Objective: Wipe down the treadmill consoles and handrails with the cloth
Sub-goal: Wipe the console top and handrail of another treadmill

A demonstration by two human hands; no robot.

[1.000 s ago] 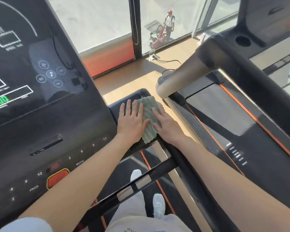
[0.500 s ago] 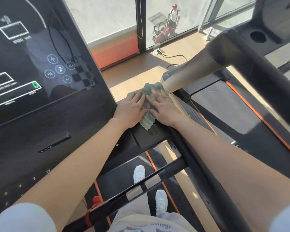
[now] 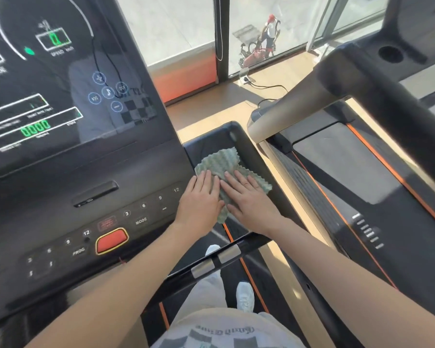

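Grip flat, not clamped: left hand and right hand press side by side, fingers straight, on green cloth lying in console's right side tray. Half a second back cloth sat at tray's far end; now pulled nearer. Back-and-forth wipe under way; button panel, handrail probably to come.

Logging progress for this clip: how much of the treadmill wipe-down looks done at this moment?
Done: nothing can be confirmed; the screen and button panel show no wipe marks either way. In hand: left hand and right hand press the green cloth flat on the console's side tray. Remaining: the grip bar with silver sensors below the hands, and the neighbouring treadmill's handrail, neither touched.
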